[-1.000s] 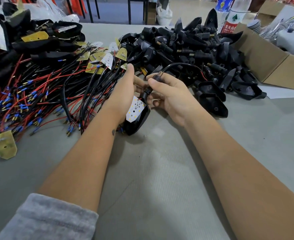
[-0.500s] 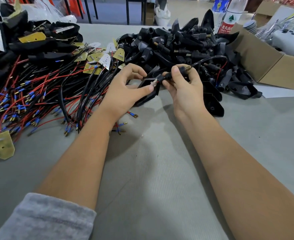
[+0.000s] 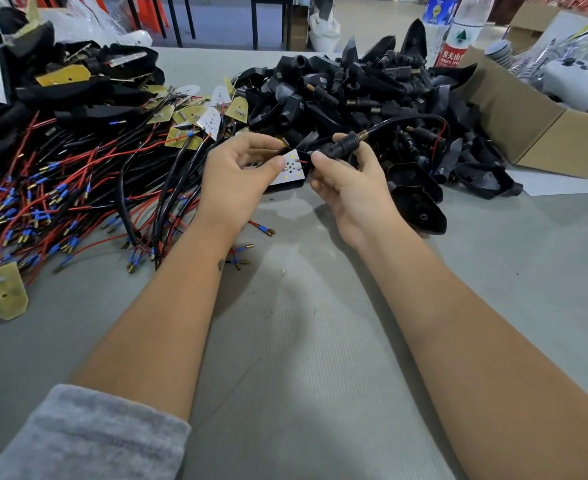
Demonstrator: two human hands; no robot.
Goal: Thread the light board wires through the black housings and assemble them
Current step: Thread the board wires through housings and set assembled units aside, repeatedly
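Seating the light board into its housing — the wire looks already threaded.

The left hand [image 3: 237,178] pinches the small white LED-dotted light board [image 3: 290,168] above the grey table [image 3: 320,341]; the right hand [image 3: 351,178] grips the black plastic housing [image 3: 341,145] by its stem. Next, I judge, press the board home; the housing's cavity and the board's far edge are hidden by fingers [image 3: 275,163].

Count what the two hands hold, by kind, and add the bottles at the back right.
Light board: 1
Housing: 1
Bottles: 2, one with a red label and one with a blue label
Total: 4
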